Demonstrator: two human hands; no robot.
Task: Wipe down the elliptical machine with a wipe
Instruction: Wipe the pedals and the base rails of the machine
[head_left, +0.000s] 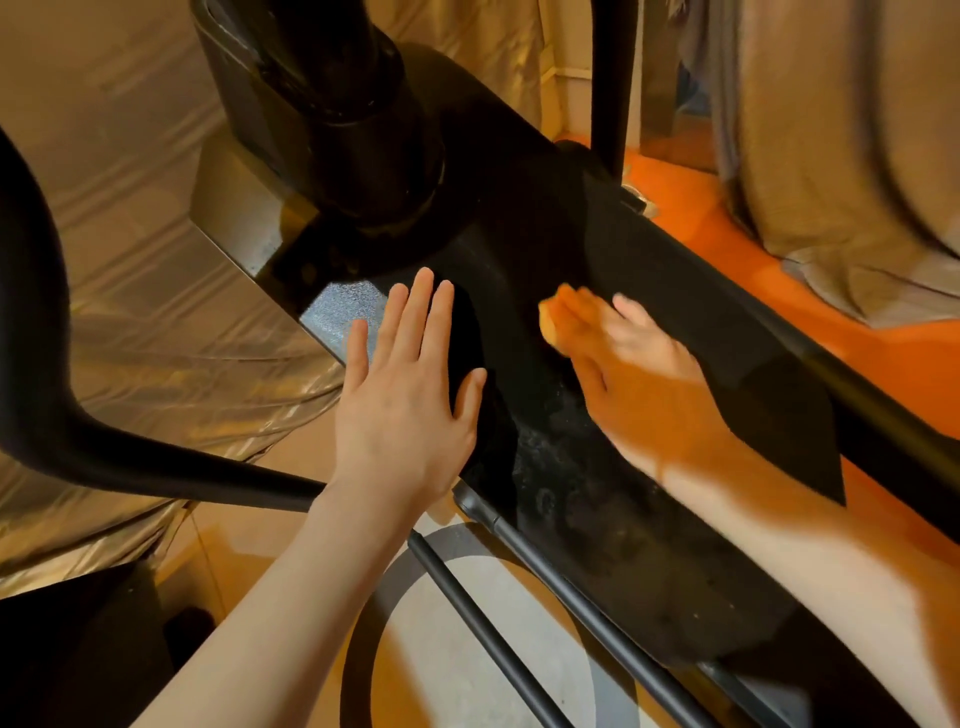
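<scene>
no readable text, labels, brands or numbers, elliptical machine (571, 467) surfaces dark and unmarked

The elliptical machine (519, 249) is black all over. Its flat top has a bumpy, speckled look, with pale grey spots and rings where the light hits it. One corner (340, 312) shines silver-grey. The thick post (332, 104) and the curved bar (31, 322) are black too. The thin rods (493, 639) are dark grey.

The cloth (130, 260) beside the machine is shiny gold and tan, with lots of wrinkles. The curtain (841, 130) is dull tan and grey.

The floor (691, 202) on one side is bright orange. The floor below (467, 675) is pale grey with a dark grey ring on it.

A small yellow-orange bit (546, 321) shows at the tips of the right hand (628, 374), which glows orange.
</scene>
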